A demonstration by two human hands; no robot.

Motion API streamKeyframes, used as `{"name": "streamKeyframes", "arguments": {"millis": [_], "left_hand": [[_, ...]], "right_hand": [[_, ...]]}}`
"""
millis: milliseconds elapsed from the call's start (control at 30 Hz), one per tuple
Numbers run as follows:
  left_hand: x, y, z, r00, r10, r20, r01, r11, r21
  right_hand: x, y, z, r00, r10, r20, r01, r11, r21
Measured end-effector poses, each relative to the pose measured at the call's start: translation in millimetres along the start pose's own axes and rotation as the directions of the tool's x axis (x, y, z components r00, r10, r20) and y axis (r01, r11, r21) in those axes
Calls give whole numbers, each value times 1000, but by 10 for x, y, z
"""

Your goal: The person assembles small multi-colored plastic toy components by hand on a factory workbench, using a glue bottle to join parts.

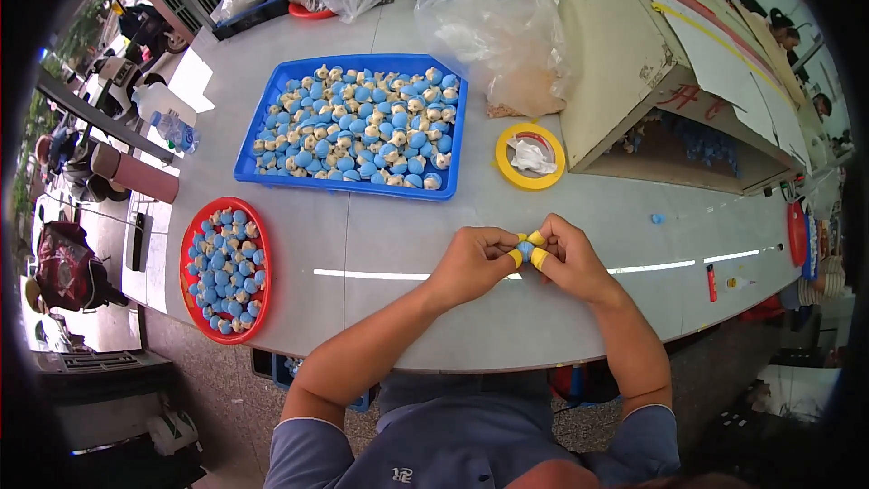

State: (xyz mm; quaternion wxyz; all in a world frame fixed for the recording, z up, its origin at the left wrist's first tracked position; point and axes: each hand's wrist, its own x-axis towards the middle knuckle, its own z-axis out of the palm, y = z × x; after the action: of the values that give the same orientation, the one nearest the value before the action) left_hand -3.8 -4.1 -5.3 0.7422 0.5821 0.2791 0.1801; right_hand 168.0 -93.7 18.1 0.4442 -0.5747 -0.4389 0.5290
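Blue and rounded, a small piece (525,249) sits pinched between the yellow-wrapped fingertips (539,259) of the left hand (471,263) and right hand (577,263); both touch it, neither nearer, and no long axis can be told. Beyond the grip, leftward, lies a blue rectangular plastic tray (344,187) of blue-and-cream pieces (348,127); farther left, roughly level, a red round plastic basket (237,339). Beyond, rightward, a cream boxy cabinet (625,81) bears red handwritten marks.

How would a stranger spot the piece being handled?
Find the big blue tray on the table. Below and right, the left hand and right hand meet. Between their yellow-covered fingertips is a small blue piece, the only one they hold.
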Motion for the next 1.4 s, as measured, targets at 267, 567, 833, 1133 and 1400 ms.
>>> {"name": "streamKeyframes", "arguments": {"millis": [267, 567, 833, 1133, 1400], "left_hand": [[-13, 26, 7, 1000, -17, -20, 18, 1000, 24], [-14, 121, 2, 999, -46, 25, 47, 998, -44], [2, 120, -24, 995, -89, 39, 92, 993, -81], [22, 122, -52, 993, -73, 92, 83, 991, -107], [20, 95, -43, 999, -21, 46, 27, 990, -139]], "right_hand": [[-1, 9, 14, 999, -33, 7, 34, 998, -51], [7, 22, 6, 1000, -3, -30, 3, 1000, 6], [2, -52, 30, 998, 42, -45, -40, 998, 42], [-8, -93, -8, 998, 59, -3, -59, 991, 123], [4, -48, -12, 1000, 20, -23, -16, 987, 157]]}}
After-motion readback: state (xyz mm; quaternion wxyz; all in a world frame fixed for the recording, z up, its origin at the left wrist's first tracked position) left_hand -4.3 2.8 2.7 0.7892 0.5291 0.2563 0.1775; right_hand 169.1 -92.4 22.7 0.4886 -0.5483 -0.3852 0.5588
